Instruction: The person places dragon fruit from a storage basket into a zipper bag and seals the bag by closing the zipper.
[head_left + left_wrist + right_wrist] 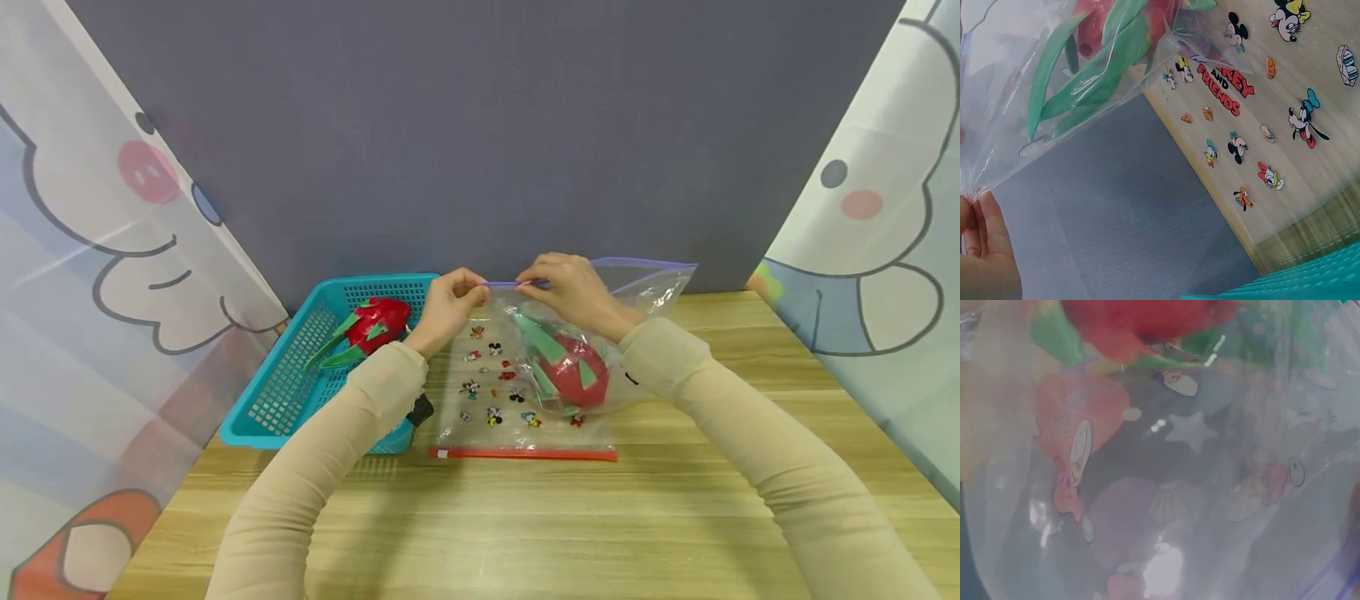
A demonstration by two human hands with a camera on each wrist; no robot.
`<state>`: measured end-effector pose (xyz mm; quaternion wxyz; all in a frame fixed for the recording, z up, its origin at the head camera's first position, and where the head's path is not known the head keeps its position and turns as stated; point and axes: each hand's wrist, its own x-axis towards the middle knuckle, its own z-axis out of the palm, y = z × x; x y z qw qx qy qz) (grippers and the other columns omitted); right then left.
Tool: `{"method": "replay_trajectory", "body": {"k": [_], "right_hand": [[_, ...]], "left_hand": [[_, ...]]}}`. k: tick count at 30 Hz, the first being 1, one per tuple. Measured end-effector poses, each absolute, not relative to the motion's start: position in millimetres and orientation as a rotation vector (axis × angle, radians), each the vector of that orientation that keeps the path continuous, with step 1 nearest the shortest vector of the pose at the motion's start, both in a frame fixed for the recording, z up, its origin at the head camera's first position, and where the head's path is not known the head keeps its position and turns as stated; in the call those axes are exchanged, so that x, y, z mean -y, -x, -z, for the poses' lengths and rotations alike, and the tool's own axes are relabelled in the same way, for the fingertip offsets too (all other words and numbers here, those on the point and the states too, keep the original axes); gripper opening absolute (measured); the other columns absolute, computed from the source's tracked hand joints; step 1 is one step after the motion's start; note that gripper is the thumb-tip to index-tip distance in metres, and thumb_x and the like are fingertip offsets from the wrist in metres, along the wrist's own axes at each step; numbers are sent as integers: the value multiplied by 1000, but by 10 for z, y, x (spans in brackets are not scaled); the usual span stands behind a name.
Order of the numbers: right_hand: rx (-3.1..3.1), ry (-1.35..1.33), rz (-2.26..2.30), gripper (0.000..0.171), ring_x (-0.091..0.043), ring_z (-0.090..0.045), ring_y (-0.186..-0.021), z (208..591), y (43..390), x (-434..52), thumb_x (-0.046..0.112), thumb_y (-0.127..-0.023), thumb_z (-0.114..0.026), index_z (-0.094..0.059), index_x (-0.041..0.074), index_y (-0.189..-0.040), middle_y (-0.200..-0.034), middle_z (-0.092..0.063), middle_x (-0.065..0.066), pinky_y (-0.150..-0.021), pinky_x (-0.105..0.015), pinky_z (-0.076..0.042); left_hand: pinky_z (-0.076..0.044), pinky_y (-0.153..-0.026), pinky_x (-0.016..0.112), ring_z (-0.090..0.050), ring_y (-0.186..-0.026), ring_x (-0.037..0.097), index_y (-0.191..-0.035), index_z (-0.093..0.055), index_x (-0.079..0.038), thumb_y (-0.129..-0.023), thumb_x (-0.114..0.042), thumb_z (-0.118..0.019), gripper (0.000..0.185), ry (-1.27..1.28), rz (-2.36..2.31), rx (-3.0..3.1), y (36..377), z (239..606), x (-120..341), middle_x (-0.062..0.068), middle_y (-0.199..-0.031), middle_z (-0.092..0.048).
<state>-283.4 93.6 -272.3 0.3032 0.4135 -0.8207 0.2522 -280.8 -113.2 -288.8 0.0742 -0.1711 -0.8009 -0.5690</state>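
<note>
My left hand (448, 310) pinches the left end of the purple zip edge on a clear zip bag (656, 287). Farther right along the same edge, my right hand (576, 290) pinches the strip between thumb and fingers. Inside the raised bag lies a red dragon fruit (577, 375) with long green leaves. To the right of my right hand the bag's mouth gapes. In the left wrist view, the left hand (990, 253) grips a gathered corner of the plastic. The right wrist view looks through the bag's printed plastic (1191, 434); the right hand's grip is hidden there.
A flat clear bag (480, 433) with cartoon prints and a red zip lies on the wooden table (495, 525). On the left, a turquoise basket (258, 425) holds another dragon fruit (381, 323). A grey panel (480, 142) stands behind the table.
</note>
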Motion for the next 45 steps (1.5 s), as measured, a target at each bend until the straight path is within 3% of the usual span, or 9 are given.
{"method": "replay_trajectory", "body": {"k": [11, 23, 30, 38, 45], "right_hand": [[2136, -1109, -626, 11, -16, -59, -62, 2721, 2831, -1015, 11, -77, -73, -72, 2, -84, -74, -67, -6, -55, -28, -47], [2163, -1102, -604, 12, -18, -59, -63, 2702, 2815, -1079, 12, -79, -72, -72, 2, -85, -75, -67, -6, -55, -28, -48], [2137, -1111, -592, 11, -17, -58, -62, 2716, 2793, -1139, 10, -77, -73, -72, 2, -84, -74, -67, -6, -54, -28, -47], [2116, -1130, -588, 11, -16, -58, -61, 2744, 2808, -1186, 7, -73, -75, -72, 1, -82, -74, -67, -7, -53, -28, -47], [2062, -1143, -572, 11, -15, -57, -59, 2746, 2837, -1237, 7, -72, -76, -72, 2, -81, -72, -67, -6, -50, -26, -44]], "left_hand": [[-53, -84, 37, -61, -93, 37, -97, -61, 5, -90, -7, -57, 15, 495, 1730, 2405, 2813, 2913, 1135, 22, -95, -65], [-53, -82, 33, -64, -81, 14, -95, -62, -1, -89, -7, -58, 9, 410, 1715, 2440, 2808, 2886, 1144, 14, -91, -66], [-53, -83, 36, -63, -78, 14, -95, -62, 1, -89, -6, -59, 9, 424, 1732, 2424, 2811, 2881, 1129, 16, -91, -66], [-54, -79, 28, -64, -80, 16, -96, -62, 1, -89, -5, -58, 10, 410, 1726, 2436, 2809, 2904, 1153, 15, -91, -65], [-52, -85, 38, -63, -78, 12, -96, -62, 3, -88, -4, -58, 11, 411, 1745, 2415, 2806, 2897, 1156, 16, -90, -64]]}}
